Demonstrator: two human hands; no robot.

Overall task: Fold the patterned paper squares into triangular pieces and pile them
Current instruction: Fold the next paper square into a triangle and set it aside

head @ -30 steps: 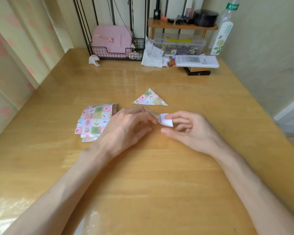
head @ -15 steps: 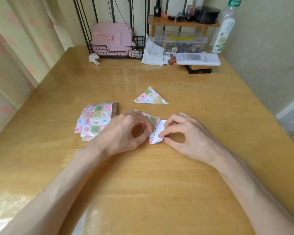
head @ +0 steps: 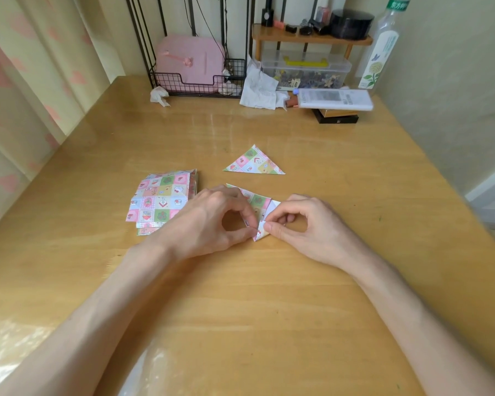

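Note:
A half-folded patterned paper square (head: 260,208) lies on the wooden table (head: 269,310) between my hands, its white underside showing at the right. My left hand (head: 212,221) pinches its near corner with thumb and forefinger. My right hand (head: 306,227) pinches the same corner from the right side. A stack of unfolded patterned squares (head: 160,200) sits just left of my left hand. One finished patterned triangle (head: 255,162) lies flat a little beyond the hands.
At the table's back stand a black wire basket (head: 197,84) with a pink case, crumpled tissues (head: 259,87), a clear storage box (head: 306,70), a small wooden shelf (head: 312,38), a white box (head: 335,99) and a tall bottle (head: 379,52). A curtain hangs at left.
Both hands drew the paper nearer and lower on the table. The fold has closed, and the fingertips of both hands now meet at the paper's near corner.

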